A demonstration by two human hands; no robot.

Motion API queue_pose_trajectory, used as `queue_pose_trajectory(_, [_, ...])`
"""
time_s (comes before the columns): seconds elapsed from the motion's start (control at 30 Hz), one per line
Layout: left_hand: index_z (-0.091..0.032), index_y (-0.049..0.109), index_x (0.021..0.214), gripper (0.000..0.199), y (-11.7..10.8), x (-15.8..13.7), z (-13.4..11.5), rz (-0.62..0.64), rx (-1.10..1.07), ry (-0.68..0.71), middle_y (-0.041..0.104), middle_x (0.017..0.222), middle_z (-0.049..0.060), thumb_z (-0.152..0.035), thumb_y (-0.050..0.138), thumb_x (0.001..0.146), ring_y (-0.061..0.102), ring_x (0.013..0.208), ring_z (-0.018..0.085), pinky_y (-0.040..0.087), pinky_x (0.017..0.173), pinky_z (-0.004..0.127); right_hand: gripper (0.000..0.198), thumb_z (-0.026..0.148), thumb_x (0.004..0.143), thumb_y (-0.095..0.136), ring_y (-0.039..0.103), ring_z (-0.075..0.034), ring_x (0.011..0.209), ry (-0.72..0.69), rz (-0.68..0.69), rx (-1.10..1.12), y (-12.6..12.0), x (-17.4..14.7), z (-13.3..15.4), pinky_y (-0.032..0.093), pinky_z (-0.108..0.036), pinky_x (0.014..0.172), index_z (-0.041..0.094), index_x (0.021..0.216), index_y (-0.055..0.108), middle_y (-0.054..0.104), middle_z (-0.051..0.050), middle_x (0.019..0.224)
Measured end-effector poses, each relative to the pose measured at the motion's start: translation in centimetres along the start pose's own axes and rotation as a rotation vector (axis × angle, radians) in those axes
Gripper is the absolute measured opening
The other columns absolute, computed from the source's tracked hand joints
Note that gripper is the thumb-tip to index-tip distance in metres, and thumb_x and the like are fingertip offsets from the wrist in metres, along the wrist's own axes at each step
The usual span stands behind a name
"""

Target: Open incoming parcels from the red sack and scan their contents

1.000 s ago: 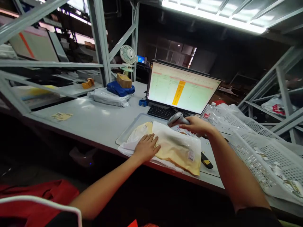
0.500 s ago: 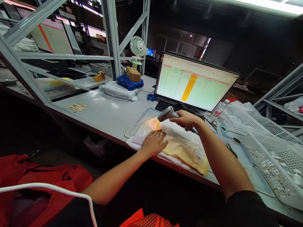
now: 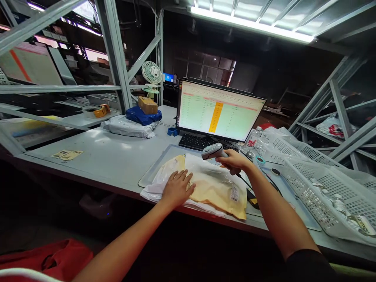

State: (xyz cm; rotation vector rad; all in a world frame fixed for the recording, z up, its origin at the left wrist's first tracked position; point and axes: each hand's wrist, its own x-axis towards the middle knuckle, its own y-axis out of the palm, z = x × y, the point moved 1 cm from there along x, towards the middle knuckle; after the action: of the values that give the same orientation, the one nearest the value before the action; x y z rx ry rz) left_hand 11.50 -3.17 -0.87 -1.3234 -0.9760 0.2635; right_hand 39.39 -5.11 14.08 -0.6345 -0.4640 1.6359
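My left hand (image 3: 178, 188) lies flat with spread fingers on a yellow and white plastic-wrapped package (image 3: 211, 194). A small barcode label (image 3: 234, 194) shows near the package's right end. In my right hand (image 3: 235, 161) is a grey barcode scanner (image 3: 213, 151), gripped by its handle and held above the package, its head pointing left. A dark cable runs from the handle down to the right. Under the package is a pale mat (image 3: 152, 166), partly covered.
Behind the scanner stand a keyboard (image 3: 190, 141) and a lit monitor (image 3: 220, 111). White perforated baskets (image 3: 311, 196) with bottles line the right side. At the back left, a small carton (image 3: 147, 105) rests on blue and white parcels (image 3: 129, 126). A metal frame post (image 3: 113, 51) rises at left.
My view has shifted to the right and up. The orange glow on the package near the scanner's head is gone. Both hands keep their places, left on the package, right holding the scanner.
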Motion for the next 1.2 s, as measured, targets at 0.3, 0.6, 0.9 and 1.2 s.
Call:
queue_pose_trajectory(0.3, [-0.019, 0.067, 0.146, 0.050, -0.4, -0.1, -0.2, 0.000, -0.017, -0.005, 0.060, 0.154, 0.016, -0.045, 0.052, 0.106, 0.056, 0.144, 0.034, 0.034, 0.124, 0.061, 0.020, 0.036, 0.080, 0.068, 0.047, -0.010, 0.046, -0.027, 0.010, 0.003, 0.8, 0.8, 0.1, 0.036, -0.021, 0.041, 0.019, 0.078, 0.058, 0.054, 0.004, 0.056])
queue_pose_trajectory(0.6, [-0.028, 0.063, 0.150, 0.056, -0.5, -0.1, -0.7, 0.010, -0.003, -0.119, 0.053, 0.161, 0.009, -0.055, 0.057, 0.101, 0.040, 0.153, 0.045, 0.003, 0.126, 0.079, 0.026, 0.041, 0.082, 0.073, 0.052, -0.011, 0.050, -0.071, -0.031, 0.019, 1.2, 1.0, -0.6, 0.042, -0.021, 0.046, 0.018, 0.085, 0.062, 0.057, 0.003, 0.061])
queue_pose_trajectory(0.9, [-0.028, 0.063, 0.150, 0.055, -0.6, -0.2, -0.6, 0.028, -0.021, -0.130, 0.054, 0.161, 0.010, -0.053, 0.057, 0.101, 0.041, 0.152, 0.045, 0.000, 0.125, 0.080, 0.026, 0.037, 0.087, 0.073, 0.054, -0.011, 0.051, -0.059, -0.042, -0.113, 1.7, 1.1, -0.4, 0.041, -0.020, 0.045, 0.016, 0.102, 0.071, 0.059, 0.002, 0.066])
queue_pose_trajectory(1.2, [-0.025, 0.063, 0.151, 0.056, -0.6, -0.2, -0.5, 0.054, -0.013, -0.131, 0.053, 0.161, 0.011, -0.052, 0.055, 0.102, 0.041, 0.153, 0.044, 0.001, 0.126, 0.079, 0.032, 0.043, 0.092, 0.072, 0.059, -0.014, 0.061, 0.125, -0.211, -0.268, -1.0, -0.8, -6.1, 0.040, -0.022, 0.053, 0.018, 0.112, 0.074, 0.065, 0.001, 0.072])
